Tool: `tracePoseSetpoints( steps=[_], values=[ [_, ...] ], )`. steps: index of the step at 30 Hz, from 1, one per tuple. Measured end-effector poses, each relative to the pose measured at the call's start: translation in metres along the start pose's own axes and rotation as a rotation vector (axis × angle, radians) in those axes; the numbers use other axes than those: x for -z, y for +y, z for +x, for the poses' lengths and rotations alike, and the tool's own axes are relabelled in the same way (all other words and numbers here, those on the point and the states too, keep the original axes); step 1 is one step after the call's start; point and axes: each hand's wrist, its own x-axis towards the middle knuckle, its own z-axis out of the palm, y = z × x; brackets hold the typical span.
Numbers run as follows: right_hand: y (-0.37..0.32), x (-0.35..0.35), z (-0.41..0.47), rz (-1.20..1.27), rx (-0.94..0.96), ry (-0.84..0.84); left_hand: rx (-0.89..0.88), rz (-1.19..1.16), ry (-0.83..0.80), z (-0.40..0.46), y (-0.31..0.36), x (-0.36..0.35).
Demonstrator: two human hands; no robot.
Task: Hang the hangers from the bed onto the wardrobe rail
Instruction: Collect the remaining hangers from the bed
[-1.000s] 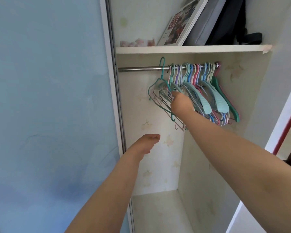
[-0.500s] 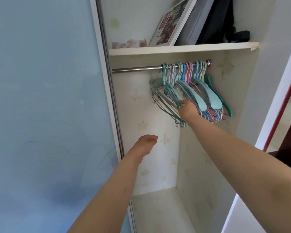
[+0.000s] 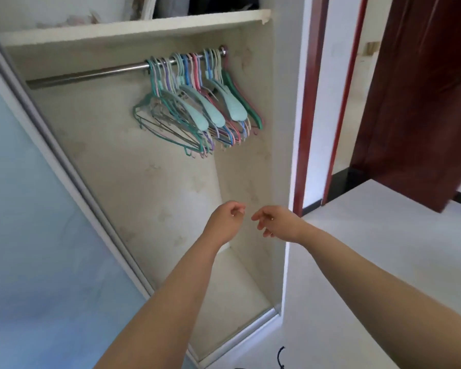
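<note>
Wardrobe rail [image 3: 85,74] left half bare; hangers [image 3: 197,107] bunched right, seemingly touching.

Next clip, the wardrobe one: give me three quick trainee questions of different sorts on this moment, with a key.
1. True or false: the right hand grips a hanger.
2. Where on the rail do the hangers sit? A) bunched toward its right end B) spread evenly along it C) bunched at its left end
3. Fill in: the left hand holds ____.

Key
1. False: its fingers hang loosely curled, below the hangers and apart from them.
2. A; the left stretch of the rail is bare.
3. Nothing.
</note>
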Motion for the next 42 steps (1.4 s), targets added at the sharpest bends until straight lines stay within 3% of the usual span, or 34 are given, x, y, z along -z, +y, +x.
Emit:
tracePoseSetpoints(
  steps=[8, 19, 29, 36, 42],
  values=[
    [0.148, 0.087, -0.183, 0.096, -0.322, 0.223, -0.054, -0.094, -0.308, -0.063, 0.082, -0.200],
    [0.304, 0.183, -0.441, 0.297, -0.722, 0.716, -0.215, -0.071, -0.830, -0.185, 0.229, -0.462],
    [0.412, 0.254, -0.546, 0.448, -0.917, 0.982, -0.292, -0.053, -1.210, -0.224, 0.328, -0.652],
    [0.476, 0.317, -0.597, 0.590, -1.036, 1.210, -0.402, 0.046, -1.405, -0.236, 0.407, -0.775],
    [0.524, 0.328, -0.668, 0.742, -1.158, 1.406, -0.478, 0.196, -1.623, -0.294, 0.440, -0.873]
  ],
)
